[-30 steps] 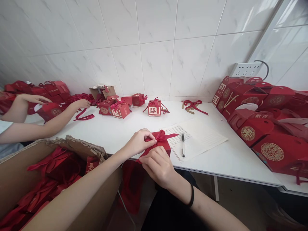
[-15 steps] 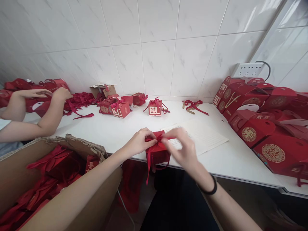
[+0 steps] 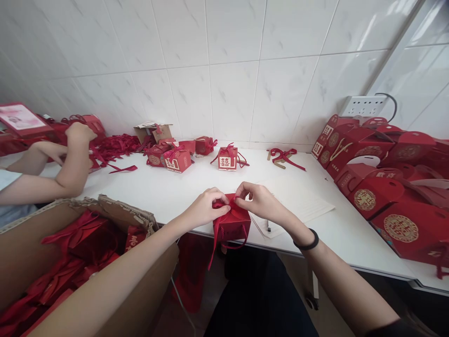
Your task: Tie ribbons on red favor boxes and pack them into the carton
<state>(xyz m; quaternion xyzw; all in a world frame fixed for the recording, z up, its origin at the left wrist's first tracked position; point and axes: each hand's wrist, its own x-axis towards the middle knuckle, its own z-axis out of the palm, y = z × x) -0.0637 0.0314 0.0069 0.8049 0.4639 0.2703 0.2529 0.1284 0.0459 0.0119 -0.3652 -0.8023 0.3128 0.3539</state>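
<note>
A small red gift box (image 3: 233, 230) with a cord handle sits at the table's front edge, right in front of me. Red ribbon (image 3: 216, 234) lies over its top, and one tail hangs down past the edge. My left hand (image 3: 206, 206) pinches the ribbon on the left side of the box top. From the right, my right hand (image 3: 257, 201) has thumb and fingertips closed on the ribbon close by. The fingertips of both hands nearly meet, and the knot or loop between them is partly hidden.
Finished-looking boxes (image 3: 227, 159) stand farther back, with loose ribbon (image 3: 286, 157) to their right. Paper sheets (image 3: 312, 206) and a pen (image 3: 268, 226) lie beside my right arm. Red boxes pile up at right (image 3: 375, 187). A carton (image 3: 154, 262) stands left; another person's arms (image 3: 70, 164) work beyond it.
My right hand, blurred before, is now steady with its fingertips on the ribbon. My left hand stays at the box. The other person's hands have shifted, and a pink-topped box shows there.
</note>
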